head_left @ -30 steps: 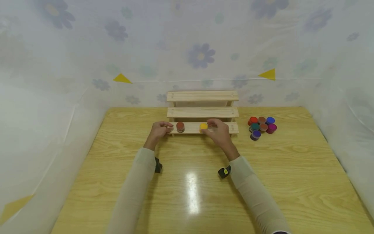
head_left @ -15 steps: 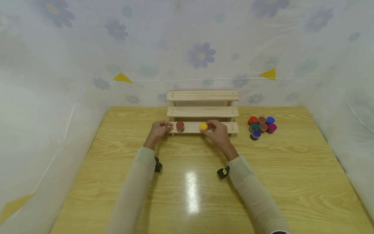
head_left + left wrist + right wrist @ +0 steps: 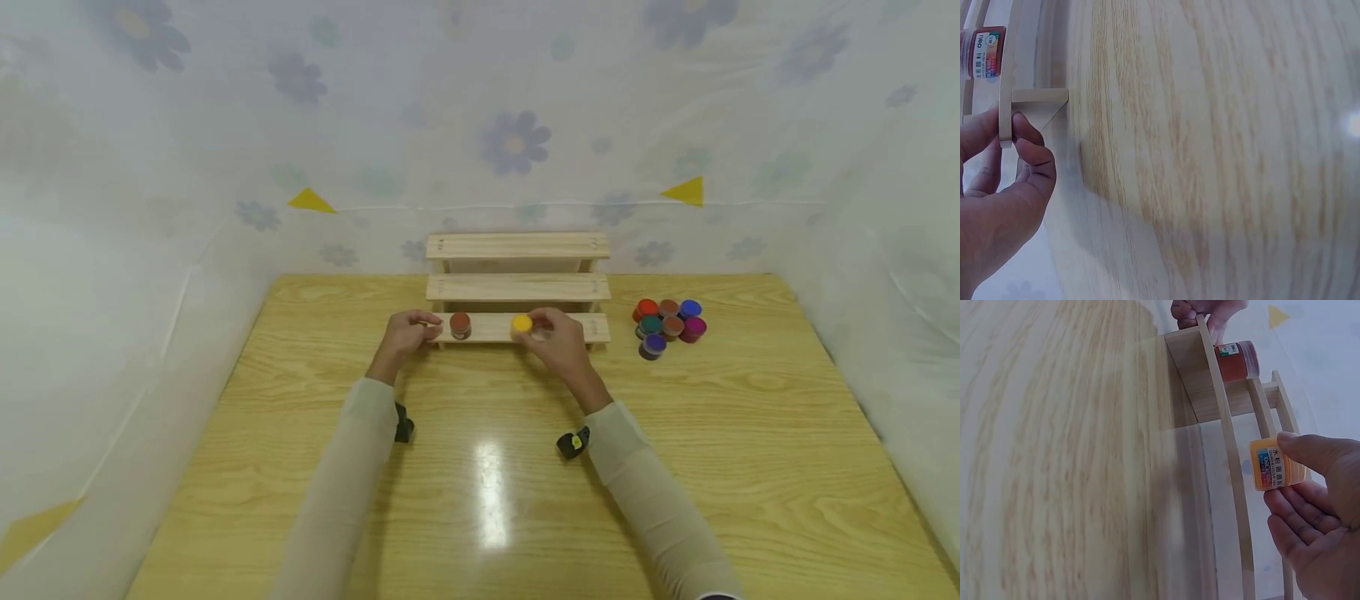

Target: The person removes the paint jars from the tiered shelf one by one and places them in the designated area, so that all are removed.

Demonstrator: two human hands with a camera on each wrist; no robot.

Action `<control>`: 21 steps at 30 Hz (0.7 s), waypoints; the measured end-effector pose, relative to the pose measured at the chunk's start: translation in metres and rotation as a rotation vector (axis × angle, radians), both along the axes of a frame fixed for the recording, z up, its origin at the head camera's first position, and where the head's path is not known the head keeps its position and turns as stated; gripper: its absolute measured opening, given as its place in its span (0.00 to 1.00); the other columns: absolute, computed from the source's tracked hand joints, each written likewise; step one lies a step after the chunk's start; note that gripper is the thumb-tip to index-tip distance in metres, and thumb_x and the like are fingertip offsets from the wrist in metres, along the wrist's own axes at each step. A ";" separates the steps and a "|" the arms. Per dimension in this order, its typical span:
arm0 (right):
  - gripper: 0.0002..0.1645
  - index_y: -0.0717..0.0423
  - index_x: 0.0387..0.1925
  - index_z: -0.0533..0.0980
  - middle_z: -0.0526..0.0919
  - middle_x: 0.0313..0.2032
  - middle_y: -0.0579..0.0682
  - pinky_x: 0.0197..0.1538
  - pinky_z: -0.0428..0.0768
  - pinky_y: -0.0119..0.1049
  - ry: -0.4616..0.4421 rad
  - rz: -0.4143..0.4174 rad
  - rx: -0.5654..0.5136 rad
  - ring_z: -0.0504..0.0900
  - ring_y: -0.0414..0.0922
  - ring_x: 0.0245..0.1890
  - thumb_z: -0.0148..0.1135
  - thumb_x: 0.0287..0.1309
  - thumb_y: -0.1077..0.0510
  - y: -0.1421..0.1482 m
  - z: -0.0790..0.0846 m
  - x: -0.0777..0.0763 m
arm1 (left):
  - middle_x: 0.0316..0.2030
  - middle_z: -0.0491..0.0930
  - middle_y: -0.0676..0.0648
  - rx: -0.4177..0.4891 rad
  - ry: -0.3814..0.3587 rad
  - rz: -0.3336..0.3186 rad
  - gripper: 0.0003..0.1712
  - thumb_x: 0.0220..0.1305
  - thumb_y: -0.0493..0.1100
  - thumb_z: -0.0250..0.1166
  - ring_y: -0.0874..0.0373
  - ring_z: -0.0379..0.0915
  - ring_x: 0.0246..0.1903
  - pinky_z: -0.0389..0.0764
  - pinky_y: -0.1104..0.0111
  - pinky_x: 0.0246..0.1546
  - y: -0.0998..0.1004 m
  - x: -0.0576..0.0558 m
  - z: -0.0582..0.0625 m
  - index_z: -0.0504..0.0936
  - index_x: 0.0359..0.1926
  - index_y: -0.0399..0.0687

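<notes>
My left hand [image 3: 406, 335] pinches the left end of the lowest step of a three-step wooden rack [image 3: 517, 287], thumb above and curled fingers below in the left wrist view. On that step, just right of this hand, stands a reddish-brown paint jar [image 3: 461, 326] with a label. My right hand [image 3: 561, 340] holds a yellow paint jar [image 3: 1269, 464] between thumb and fingers, close over the middle of the same step. The yellow jar's label faces the right wrist camera, and part of its lid side is covered by the thumb.
Right of the rack, several paint jars [image 3: 672, 327] in red, brown, blue, green, magenta and purple stand grouped on the wood-grain table [image 3: 480, 500]. Behind the rack rises a flower-patterned white sheet [image 3: 517, 100] with yellow triangles. The two upper steps hold no jars.
Both hands stay almost still. My right fingers have closed in slightly around the yellow paint jar, and the head view has shifted a little.
</notes>
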State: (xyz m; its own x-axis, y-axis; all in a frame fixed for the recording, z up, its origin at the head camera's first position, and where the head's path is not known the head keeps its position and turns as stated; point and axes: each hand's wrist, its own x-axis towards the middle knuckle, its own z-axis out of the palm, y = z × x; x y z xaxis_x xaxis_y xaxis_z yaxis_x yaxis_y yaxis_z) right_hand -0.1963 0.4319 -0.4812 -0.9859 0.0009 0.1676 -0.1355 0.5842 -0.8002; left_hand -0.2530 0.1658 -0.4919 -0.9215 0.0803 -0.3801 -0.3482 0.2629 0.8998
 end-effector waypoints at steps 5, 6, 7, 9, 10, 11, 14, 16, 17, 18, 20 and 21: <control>0.26 0.58 0.46 0.78 0.83 0.45 0.56 0.53 0.76 0.51 0.000 -0.020 -0.004 0.80 0.53 0.47 0.73 0.48 0.49 0.005 0.007 0.001 | 0.43 0.78 0.46 0.006 -0.001 -0.005 0.12 0.63 0.38 0.63 0.59 0.74 0.34 0.78 0.60 0.43 0.000 0.001 0.001 0.80 0.47 0.39; 0.26 0.58 0.46 0.78 0.83 0.46 0.56 0.54 0.75 0.51 0.002 -0.021 -0.004 0.80 0.53 0.48 0.73 0.48 0.49 0.006 0.009 0.001 | 0.44 0.78 0.46 0.006 -0.001 -0.007 0.13 0.63 0.38 0.63 0.59 0.74 0.34 0.78 0.60 0.43 0.000 0.001 0.001 0.80 0.47 0.39; 0.25 0.57 0.46 0.78 0.83 0.46 0.56 0.54 0.75 0.52 0.006 -0.024 -0.005 0.80 0.54 0.48 0.73 0.48 0.49 0.007 0.010 0.001 | 0.44 0.78 0.46 0.005 -0.001 -0.009 0.13 0.63 0.38 0.63 0.58 0.74 0.34 0.78 0.61 0.42 0.000 0.001 0.001 0.80 0.48 0.39; 0.25 0.56 0.46 0.79 0.83 0.46 0.56 0.54 0.75 0.52 0.010 -0.032 0.002 0.80 0.54 0.48 0.72 0.48 0.48 0.010 0.012 0.000 | 0.43 0.78 0.46 0.001 -0.001 -0.012 0.13 0.63 0.38 0.63 0.58 0.73 0.34 0.78 0.61 0.41 0.000 0.001 0.001 0.80 0.48 0.39; 0.25 0.56 0.46 0.79 0.83 0.46 0.56 0.53 0.75 0.52 0.009 -0.033 0.004 0.80 0.54 0.48 0.72 0.49 0.48 0.012 0.012 0.000 | 0.43 0.78 0.46 -0.001 -0.001 -0.013 0.13 0.63 0.38 0.63 0.58 0.73 0.34 0.77 0.62 0.41 0.000 0.001 0.001 0.80 0.48 0.39; 0.25 0.56 0.46 0.79 0.83 0.46 0.56 0.53 0.75 0.52 0.005 -0.036 0.002 0.80 0.54 0.48 0.72 0.48 0.48 0.013 0.012 0.000 | 0.42 0.78 0.47 -0.003 0.000 -0.014 0.13 0.63 0.38 0.63 0.58 0.73 0.34 0.77 0.62 0.40 0.000 0.000 0.001 0.80 0.47 0.39; 0.25 0.57 0.46 0.78 0.83 0.46 0.56 0.53 0.75 0.52 -0.002 -0.041 -0.002 0.80 0.53 0.48 0.72 0.48 0.48 0.018 0.012 0.000 | 0.40 0.78 0.48 0.001 -0.001 -0.010 0.12 0.63 0.38 0.63 0.58 0.73 0.35 0.77 0.63 0.40 0.000 0.000 0.001 0.80 0.47 0.39; 0.26 0.57 0.47 0.78 0.82 0.47 0.57 0.54 0.75 0.52 -0.003 -0.041 -0.007 0.79 0.53 0.48 0.72 0.49 0.49 0.020 0.013 0.001 | 0.38 0.78 0.49 0.004 -0.002 -0.009 0.12 0.63 0.38 0.63 0.58 0.74 0.35 0.77 0.63 0.40 0.000 0.000 0.001 0.80 0.47 0.39; 0.26 0.58 0.47 0.78 0.82 0.47 0.57 0.54 0.74 0.52 -0.003 -0.040 -0.010 0.79 0.54 0.48 0.72 0.49 0.49 0.021 0.013 0.002 | 0.38 0.78 0.49 0.004 -0.003 -0.009 0.12 0.63 0.38 0.63 0.58 0.74 0.35 0.77 0.63 0.40 0.000 0.000 0.001 0.80 0.47 0.39; 0.26 0.58 0.48 0.77 0.82 0.47 0.57 0.54 0.74 0.52 -0.004 -0.041 -0.011 0.79 0.54 0.48 0.72 0.49 0.50 0.023 0.013 0.002 | 0.37 0.78 0.49 0.005 -0.004 -0.008 0.12 0.63 0.38 0.63 0.58 0.74 0.35 0.77 0.63 0.40 0.000 0.000 0.001 0.80 0.47 0.39; 0.26 0.59 0.48 0.77 0.81 0.48 0.58 0.54 0.74 0.52 -0.009 -0.045 -0.016 0.79 0.55 0.49 0.71 0.50 0.50 0.025 0.015 0.003 | 0.37 0.78 0.49 -0.002 -0.003 -0.010 0.12 0.63 0.38 0.63 0.58 0.74 0.35 0.77 0.63 0.40 0.000 0.000 0.002 0.80 0.47 0.39; 0.26 0.59 0.48 0.77 0.81 0.48 0.58 0.55 0.74 0.52 -0.014 -0.049 -0.014 0.79 0.55 0.49 0.71 0.50 0.50 0.027 0.015 0.004 | 0.38 0.78 0.49 -0.005 -0.003 -0.011 0.12 0.63 0.38 0.63 0.58 0.74 0.35 0.77 0.63 0.39 0.000 0.001 0.002 0.80 0.47 0.39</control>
State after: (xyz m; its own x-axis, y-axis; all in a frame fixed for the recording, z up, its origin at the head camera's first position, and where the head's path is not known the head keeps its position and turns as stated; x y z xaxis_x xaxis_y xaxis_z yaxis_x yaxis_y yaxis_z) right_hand -0.1923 0.4586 -0.4659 -0.9868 0.0514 0.1534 -0.0957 0.5789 -0.8097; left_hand -0.2525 0.1658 -0.4897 -0.9193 0.0882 -0.3835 -0.3483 0.2712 0.8973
